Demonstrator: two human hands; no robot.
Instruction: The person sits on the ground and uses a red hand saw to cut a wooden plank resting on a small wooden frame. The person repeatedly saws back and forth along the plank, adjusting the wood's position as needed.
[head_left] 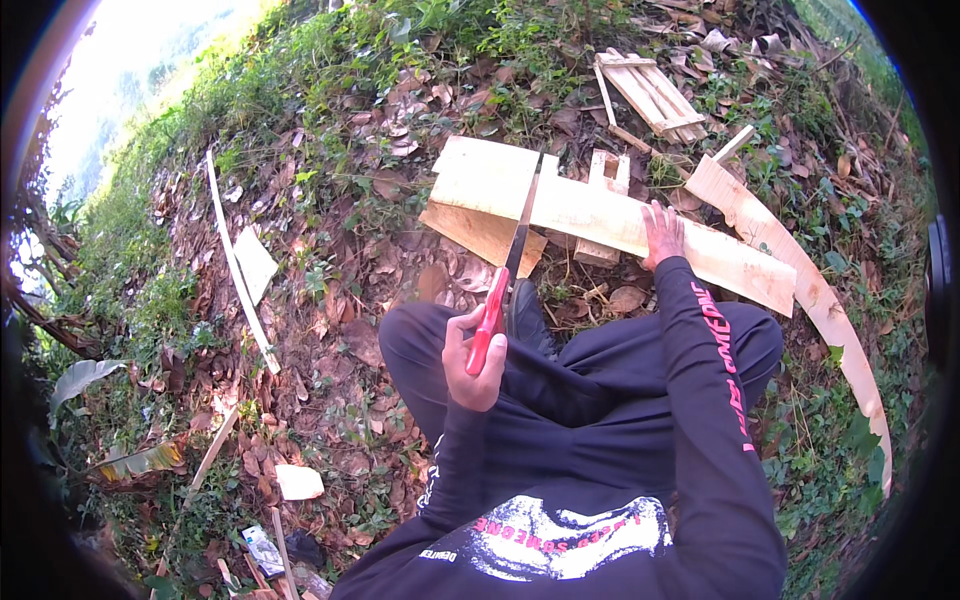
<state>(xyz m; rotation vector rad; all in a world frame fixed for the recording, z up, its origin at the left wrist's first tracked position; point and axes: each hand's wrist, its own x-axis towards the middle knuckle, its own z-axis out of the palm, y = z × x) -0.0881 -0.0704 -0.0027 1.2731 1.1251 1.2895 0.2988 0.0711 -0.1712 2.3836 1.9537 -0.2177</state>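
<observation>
My left hand [474,360] is closed round the red handle of a handsaw [520,232]. Its dark blade points away from me and crosses over a long pale wooden board [590,208], near the board's wider left part. Whether the teeth touch the wood cannot be made out. On the board's right half lies my right hand [663,236], fingers spread and lying flat toward the far edge. Beneath the board are a small wooden block piece [608,172] and another pale plank [480,232].
A slatted wooden panel [652,95] lies at the far right. A long curved plank [800,255] runs down the right side. Thin strips [236,262] and a pale offcut [299,482] lie left among leaves. My dark shoe [530,318] is close below the saw.
</observation>
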